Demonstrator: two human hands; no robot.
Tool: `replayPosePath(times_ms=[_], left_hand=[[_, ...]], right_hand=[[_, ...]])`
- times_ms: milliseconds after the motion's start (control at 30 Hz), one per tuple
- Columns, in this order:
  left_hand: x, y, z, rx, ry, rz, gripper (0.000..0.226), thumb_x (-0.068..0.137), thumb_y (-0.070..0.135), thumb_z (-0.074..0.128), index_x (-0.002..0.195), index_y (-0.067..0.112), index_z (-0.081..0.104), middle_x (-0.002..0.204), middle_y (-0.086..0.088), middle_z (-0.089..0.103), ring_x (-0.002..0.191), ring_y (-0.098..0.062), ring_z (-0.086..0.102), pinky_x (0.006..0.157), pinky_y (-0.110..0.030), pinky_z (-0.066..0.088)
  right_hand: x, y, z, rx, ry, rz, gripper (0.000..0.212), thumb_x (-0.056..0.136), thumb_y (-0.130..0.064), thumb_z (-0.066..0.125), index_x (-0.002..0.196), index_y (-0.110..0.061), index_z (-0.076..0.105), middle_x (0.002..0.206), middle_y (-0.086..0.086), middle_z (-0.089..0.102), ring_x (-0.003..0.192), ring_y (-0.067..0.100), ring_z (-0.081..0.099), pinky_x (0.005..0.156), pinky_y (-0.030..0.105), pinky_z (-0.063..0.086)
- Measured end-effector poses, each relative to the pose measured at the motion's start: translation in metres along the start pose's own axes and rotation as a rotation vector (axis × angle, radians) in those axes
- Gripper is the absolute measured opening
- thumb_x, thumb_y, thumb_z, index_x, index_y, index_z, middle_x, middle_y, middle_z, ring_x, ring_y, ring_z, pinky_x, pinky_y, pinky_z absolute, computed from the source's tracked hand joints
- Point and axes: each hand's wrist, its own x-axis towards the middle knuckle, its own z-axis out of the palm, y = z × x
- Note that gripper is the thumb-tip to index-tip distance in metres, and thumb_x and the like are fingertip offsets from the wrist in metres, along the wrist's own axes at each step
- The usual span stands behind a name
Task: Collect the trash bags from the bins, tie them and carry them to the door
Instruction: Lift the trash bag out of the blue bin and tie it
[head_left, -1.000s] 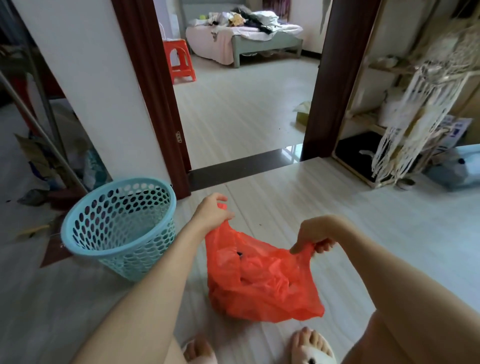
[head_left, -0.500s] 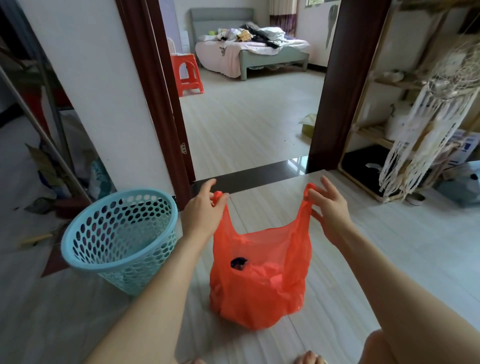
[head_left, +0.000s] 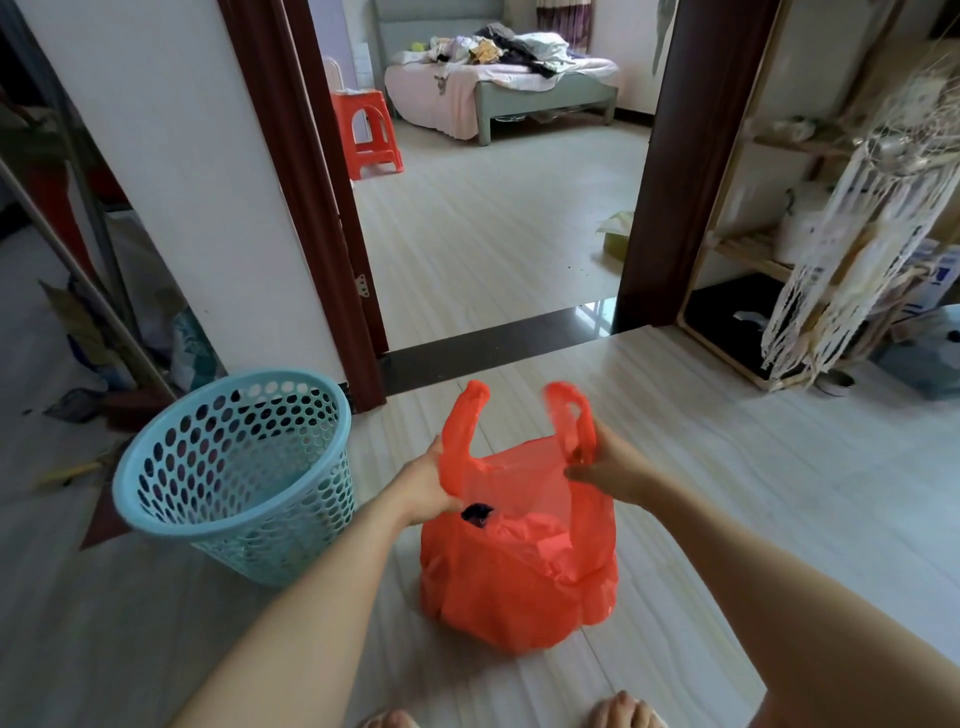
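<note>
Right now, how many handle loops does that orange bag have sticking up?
2: the left handle loop rises above the left hand; the right handle loop stands by the right hand.

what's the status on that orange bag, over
Left hand and right hand each grip a handle. Orange bag on the floor, out of the blue bin, not yet tied. Doorway ahead open.
</note>
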Motion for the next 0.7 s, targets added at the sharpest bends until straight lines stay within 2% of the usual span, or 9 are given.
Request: replayPosePath(times_ms=[33, 100, 133, 233, 367, 433, 500, 567, 700], left_hand=[[0.004, 0.003, 0.002, -0.029, 0.017, -0.008, 0.073, 0.071, 0.003, 0.069, 0.135, 0.017, 0.039, 0.112, -0.007, 0.063, 0.103, -0.023, 0.06, 0.09, -0.034, 0.051], [0.01, 0.002, 0.006, -0.07, -0.002, -0.061, 0.052, 0.076, 0.006, 0.066, 0.126, 0.012, 0.051, 0.113, -0.012, 0.065, 0.103, -0.026, 0.062, 0.091, -0.038, 0.052], [0.01, 0.0, 0.007, -0.094, -0.004, -0.092, 0.041, 0.08, 0.007, 0.063, 0.12, 0.008, 0.056, 0.112, -0.014, 0.066, 0.102, -0.027, 0.063, 0.091, -0.038, 0.052], [0.009, -0.008, 0.004, -0.185, 0.076, -0.136, 0.025, 0.089, 0.016, 0.055, 0.108, 0.003, 0.064, 0.1, -0.013, 0.068, 0.093, -0.026, 0.064, 0.089, -0.038, 0.051], [0.005, -0.007, -0.001, -0.424, 0.188, -0.109, 0.019, 0.093, 0.024, 0.049, 0.086, 0.015, 0.064, 0.078, -0.007, 0.062, 0.072, -0.019, 0.058, 0.074, -0.033, 0.05], [0.008, -0.003, -0.003, -0.563, 0.298, -0.113, 0.027, 0.094, 0.03, 0.047, 0.072, 0.019, 0.058, 0.064, -0.002, 0.052, 0.061, -0.014, 0.049, 0.065, -0.028, 0.042], [0.019, 0.002, -0.006, -0.652, 0.397, -0.123, 0.037, 0.096, 0.034, 0.042, 0.064, 0.018, 0.049, 0.062, -0.002, 0.046, 0.058, -0.014, 0.044, 0.067, -0.028, 0.04], [0.034, 0.007, -0.008, -0.697, 0.445, -0.15, 0.038, 0.096, 0.039, 0.037, 0.065, 0.02, 0.047, 0.067, -0.003, 0.049, 0.063, -0.016, 0.047, 0.072, -0.031, 0.042], [0.068, 0.008, 0.003, -0.91, 0.379, -0.205, 0.037, 0.098, 0.031, 0.032, 0.067, 0.017, 0.048, 0.063, -0.002, 0.052, 0.058, -0.016, 0.051, 0.056, -0.026, 0.041]], right_hand=[[0.003, -0.001, 0.002, -0.036, 0.041, 0.037, 0.057, 0.083, -0.008, 0.056, 0.137, -0.008, 0.038, 0.118, 0.006, 0.055, 0.099, 0.02, 0.053, 0.078, 0.027, 0.039], [0.005, -0.005, 0.003, -0.034, 0.11, 0.116, 0.023, 0.089, -0.006, 0.043, 0.104, -0.003, 0.061, 0.082, 0.01, 0.06, 0.068, 0.021, 0.054, 0.059, 0.028, 0.037], [0.004, -0.006, 0.003, -0.016, 0.145, 0.14, 0.023, 0.091, -0.007, 0.04, 0.092, -0.006, 0.062, 0.075, 0.009, 0.057, 0.058, 0.017, 0.049, 0.053, 0.028, 0.034], [0.003, -0.004, -0.001, 0.047, 0.235, 0.149, 0.032, 0.097, -0.016, 0.036, 0.08, -0.011, 0.062, 0.081, 0.014, 0.053, 0.051, 0.013, 0.041, 0.045, 0.02, 0.03], [0.001, 0.006, -0.017, 0.21, 0.407, 0.21, 0.03, 0.098, -0.019, 0.032, 0.083, -0.008, 0.055, 0.074, 0.011, 0.054, 0.065, 0.024, 0.052, 0.056, 0.024, 0.042], [0.005, 0.013, -0.025, 0.222, 0.503, 0.194, 0.024, 0.097, -0.014, 0.033, 0.09, -0.006, 0.054, 0.072, 0.01, 0.053, 0.073, 0.03, 0.056, 0.068, 0.034, 0.048], [0.011, 0.015, -0.032, 0.303, 0.529, 0.191, 0.019, 0.097, -0.016, 0.033, 0.1, -0.006, 0.049, 0.07, 0.005, 0.047, 0.071, 0.034, 0.056, 0.065, 0.043, 0.053], [0.019, 0.016, -0.035, 0.36, 0.504, 0.185, 0.019, 0.097, -0.026, 0.035, 0.103, -0.008, 0.041, 0.077, 0.003, 0.044, 0.073, 0.03, 0.055, 0.062, 0.04, 0.053], [0.036, 0.026, -0.033, 0.529, 0.474, 0.182, 0.026, 0.096, -0.03, 0.038, 0.114, -0.012, 0.033, 0.087, 0.002, 0.041, 0.075, 0.018, 0.05, 0.062, 0.032, 0.052]])
